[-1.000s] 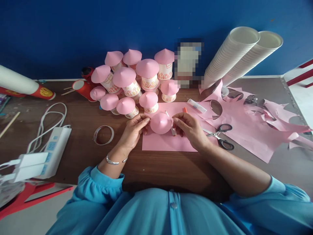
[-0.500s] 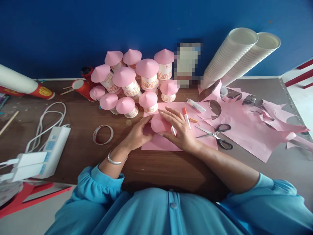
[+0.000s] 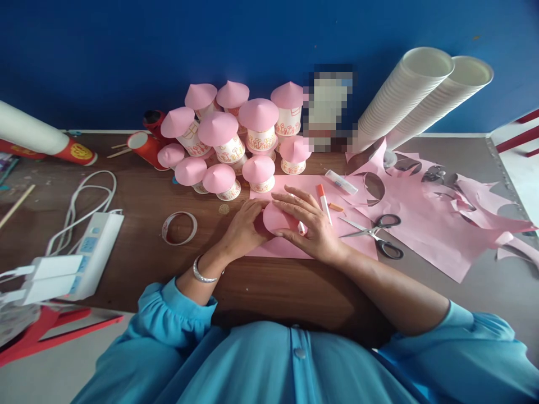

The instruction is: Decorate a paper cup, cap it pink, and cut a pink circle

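Observation:
Between my hands is a pink paper cone [image 3: 278, 219], above a pink paper sheet [image 3: 286, 250] on the table. My left hand [image 3: 248, 227] grips the cone's left edge, its fingertips partly hidden. My right hand [image 3: 311, 224] curves over the right side, fingers on top and thumb at the near edge. A small white piece [image 3: 301, 228] shows beneath my right palm; I cannot make out what it is. Just right of that hand lie an orange-capped marker [image 3: 324, 203], a glue stick [image 3: 341, 182] and open scissors [image 3: 373, 232] with black handles.
Several paper-cup houses with pink cone roofs [image 3: 219, 132] stand at the back. Two tall stacks of paper cups [image 3: 404, 95] lean on the blue wall. Cut pink paper scraps [image 3: 438, 235] spread right. A paper ring [image 3: 179, 228] and a power strip [image 3: 95, 252] lie left.
My left hand has shifted slightly right, closer around the cone's edge. The right hand keeps its hold. The whole view has moved a little.

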The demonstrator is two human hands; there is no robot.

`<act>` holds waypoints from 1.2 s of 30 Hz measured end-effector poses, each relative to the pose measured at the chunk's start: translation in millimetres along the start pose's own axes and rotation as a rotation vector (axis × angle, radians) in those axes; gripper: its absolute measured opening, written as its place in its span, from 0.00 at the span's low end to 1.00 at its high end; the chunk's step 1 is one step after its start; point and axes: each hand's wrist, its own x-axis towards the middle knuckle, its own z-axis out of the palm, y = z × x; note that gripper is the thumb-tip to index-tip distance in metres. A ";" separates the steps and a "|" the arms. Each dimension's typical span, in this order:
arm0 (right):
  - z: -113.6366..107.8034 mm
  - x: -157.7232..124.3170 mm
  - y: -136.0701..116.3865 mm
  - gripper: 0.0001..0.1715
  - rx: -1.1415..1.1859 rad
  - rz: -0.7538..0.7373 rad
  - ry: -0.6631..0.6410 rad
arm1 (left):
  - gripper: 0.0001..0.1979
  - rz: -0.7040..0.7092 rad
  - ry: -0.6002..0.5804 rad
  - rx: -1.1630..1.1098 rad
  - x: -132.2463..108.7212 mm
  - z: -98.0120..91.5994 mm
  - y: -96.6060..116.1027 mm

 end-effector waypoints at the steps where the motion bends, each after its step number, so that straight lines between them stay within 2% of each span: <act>1: 0.0 0.0 -0.5 0.32 0.007 0.006 -0.005 | 0.28 -0.009 -0.003 0.006 -0.6 0.4 0.3; 12: 3.7 0.0 -3.9 0.26 0.029 0.067 -0.021 | 0.25 -0.073 -0.030 -0.059 0.8 1.6 6.1; 18: 6.0 -0.7 -5.9 0.24 -0.004 0.044 0.013 | 0.24 -0.080 -0.037 -0.054 1.3 0.5 8.0; 26: 5.1 -2.4 -3.3 0.32 0.061 0.016 0.006 | 0.29 -0.035 -0.048 -0.064 0.7 -0.1 7.8; 30: 3.4 -1.8 -3.4 0.36 0.051 0.019 0.017 | 0.31 -0.020 -0.074 -0.144 0.3 -8.0 6.8; 32: 3.4 -1.7 -3.3 0.36 0.039 0.009 0.026 | 0.25 -0.075 -0.072 -0.228 0.7 -15.3 6.2; 36: 4.7 -2.1 -2.7 0.35 0.031 0.011 0.020 | 0.12 -0.331 0.005 -0.509 2.9 -26.5 8.7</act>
